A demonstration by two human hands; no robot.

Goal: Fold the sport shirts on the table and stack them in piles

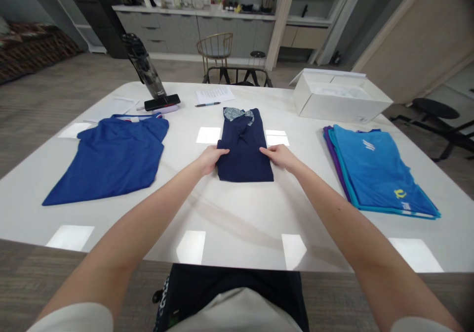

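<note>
A dark navy shirt (pixel 244 161) with a patterned collar lies folded into a narrow rectangle in the middle of the white table. Its collar is at the far end, and the near part is folded over. My left hand (pixel 211 158) pinches the left edge of the fold, thumb on top. On the opposite edge, my right hand (pixel 280 155) grips the cloth the same way. To the left a blue shirt (pixel 124 156) lies spread out, partly folded. A stack of folded shirts (pixel 377 166), bright blue on top with teal and purple beneath, rests at the right.
A white open box (pixel 333 95) stands at the back right of the table (pixel 237 223). A handheld vacuum cleaner (pixel 148 72) stands at the back left. Between them lie a pen (pixel 207 104) and a printed sheet (pixel 215 94). Chairs and a kitchen counter are beyond.
</note>
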